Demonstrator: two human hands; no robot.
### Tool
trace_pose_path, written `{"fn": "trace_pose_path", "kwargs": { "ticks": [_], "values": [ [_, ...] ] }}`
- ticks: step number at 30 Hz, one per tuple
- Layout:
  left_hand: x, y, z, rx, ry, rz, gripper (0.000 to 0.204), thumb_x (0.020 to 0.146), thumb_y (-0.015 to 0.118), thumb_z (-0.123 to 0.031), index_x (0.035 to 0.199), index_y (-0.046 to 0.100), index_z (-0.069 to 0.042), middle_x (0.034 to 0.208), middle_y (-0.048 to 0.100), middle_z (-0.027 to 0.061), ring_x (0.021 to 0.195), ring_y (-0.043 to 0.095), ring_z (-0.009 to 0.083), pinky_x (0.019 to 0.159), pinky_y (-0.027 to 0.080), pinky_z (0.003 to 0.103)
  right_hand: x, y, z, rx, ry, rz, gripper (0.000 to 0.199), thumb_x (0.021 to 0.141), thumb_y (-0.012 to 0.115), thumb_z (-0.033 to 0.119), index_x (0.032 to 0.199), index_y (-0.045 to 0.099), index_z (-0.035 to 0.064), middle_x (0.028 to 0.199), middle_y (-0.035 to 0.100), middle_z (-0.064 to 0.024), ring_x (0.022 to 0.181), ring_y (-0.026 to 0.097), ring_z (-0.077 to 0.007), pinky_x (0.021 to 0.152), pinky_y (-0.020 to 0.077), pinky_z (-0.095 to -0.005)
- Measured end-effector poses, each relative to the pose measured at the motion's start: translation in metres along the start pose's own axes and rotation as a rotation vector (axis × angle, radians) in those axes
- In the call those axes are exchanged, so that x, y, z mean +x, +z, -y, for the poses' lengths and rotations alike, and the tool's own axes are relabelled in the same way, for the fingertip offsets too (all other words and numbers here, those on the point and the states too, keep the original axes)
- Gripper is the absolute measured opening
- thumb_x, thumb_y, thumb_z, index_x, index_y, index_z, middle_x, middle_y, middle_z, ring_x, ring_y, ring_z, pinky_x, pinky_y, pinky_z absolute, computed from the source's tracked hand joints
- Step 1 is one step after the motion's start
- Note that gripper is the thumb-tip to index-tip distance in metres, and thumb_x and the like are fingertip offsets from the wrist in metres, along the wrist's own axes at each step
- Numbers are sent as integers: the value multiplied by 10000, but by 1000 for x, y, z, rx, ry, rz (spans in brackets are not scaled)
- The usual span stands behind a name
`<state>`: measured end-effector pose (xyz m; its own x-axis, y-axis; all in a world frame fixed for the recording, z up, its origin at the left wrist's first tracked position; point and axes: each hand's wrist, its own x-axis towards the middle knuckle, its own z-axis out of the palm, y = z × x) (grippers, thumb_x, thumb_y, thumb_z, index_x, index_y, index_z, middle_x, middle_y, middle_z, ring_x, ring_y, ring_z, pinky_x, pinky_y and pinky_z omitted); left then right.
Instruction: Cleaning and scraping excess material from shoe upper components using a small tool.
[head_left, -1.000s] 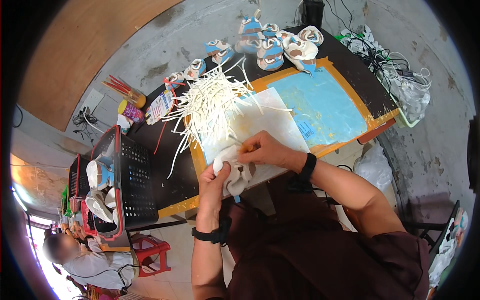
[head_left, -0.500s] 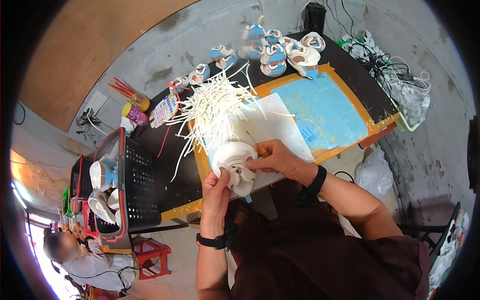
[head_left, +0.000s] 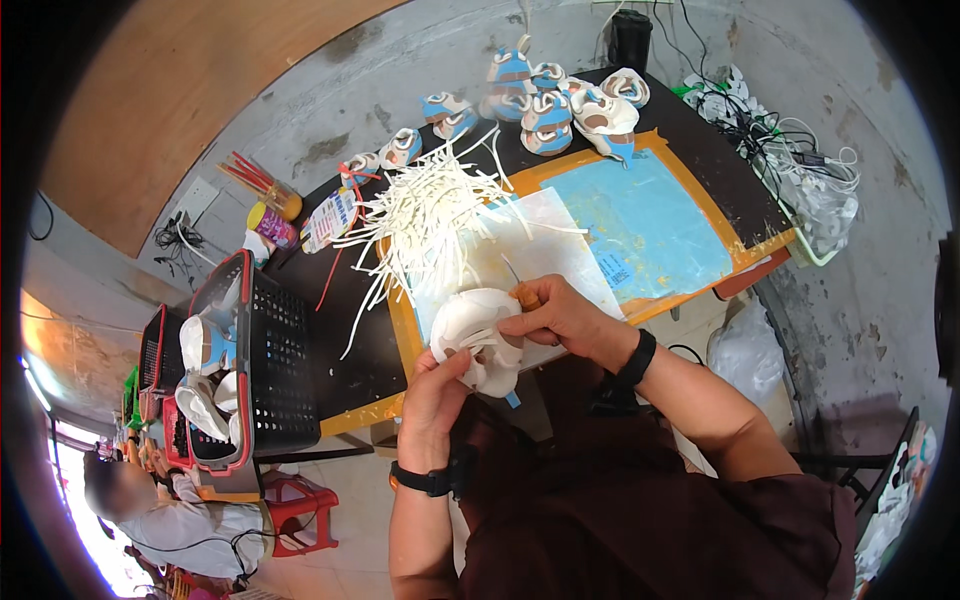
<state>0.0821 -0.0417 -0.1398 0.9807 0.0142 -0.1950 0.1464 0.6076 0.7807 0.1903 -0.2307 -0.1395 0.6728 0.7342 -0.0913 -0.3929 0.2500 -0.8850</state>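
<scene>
A white shoe upper (head_left: 478, 312) with cut-out openings is held over the table's near edge. My left hand (head_left: 428, 395) pinches its lower left side, the thumb pressed at an opening. In my right hand (head_left: 568, 322) is an awl (head_left: 524, 295) with a short orange-brown handle, its thin metal shaft pointing up and away. The right thumb rests against the upper's right side. Just beyond lies a heap of white strips (head_left: 425, 220), partly on a white sheet (head_left: 545, 235).
A blue sheet (head_left: 660, 225) is bordered by tan tape. Several blue, white and brown uppers (head_left: 547, 120) line the table's back. At left stand a dark basket (head_left: 280, 350) of uppers and a jar of red sticks (head_left: 285, 205). Another person (head_left: 190, 525) sits at lower left.
Both hands and the shoe upper have shifted slightly right and toward me. The awl stays in the right hand, its shaft now a little farther right.
</scene>
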Motion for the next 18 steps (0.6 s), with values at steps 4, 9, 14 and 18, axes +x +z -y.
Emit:
{"fn": "trace_pose_path", "kwargs": {
  "ticks": [4, 9, 14, 18],
  "values": [
    [2, -3, 8, -110, -2, 48, 341, 865, 649, -91, 1191, 597, -2, 1119, 653, 99, 1019, 618, 200, 922, 465, 355, -1, -2, -1, 186, 150, 70, 159, 797, 737, 64, 906, 646, -6, 628, 549, 7, 420, 339, -27, 400, 215, -206],
    [3, -1, 2, 199, 59, -72, 367, 874, 662, -119, 1212, 581, -2, 1130, 648, 94, 1027, 607, 170, 920, 455, 316, -3, -5, -2, 206, 133, 60, 193, 798, 751, 89, 929, 643, -4, 650, 577, -10, 411, 343, -35, 392, 218, -206],
    [3, 4, -2, 252, 164, -74, 344, 877, 668, -128, 1184, 595, 9, 1091, 663, 83, 991, 616, 152, 892, 463, 298, -2, -3, 0, 142, 113, 35, 171, 816, 738, 111, 915, 645, 7, 666, 603, -24, 413, 340, -30, 391, 222, -206],
    [2, 2, -2, 242, 126, -41, 351, 892, 649, -122, 1206, 578, 17, 1124, 650, 91, 1002, 611, 154, 882, 466, 291, -3, 1, 1, 88, 92, 6, 173, 826, 729, 117, 928, 645, 5, 650, 576, -7, 415, 321, -24, 396, 209, -204]
  ]
}}
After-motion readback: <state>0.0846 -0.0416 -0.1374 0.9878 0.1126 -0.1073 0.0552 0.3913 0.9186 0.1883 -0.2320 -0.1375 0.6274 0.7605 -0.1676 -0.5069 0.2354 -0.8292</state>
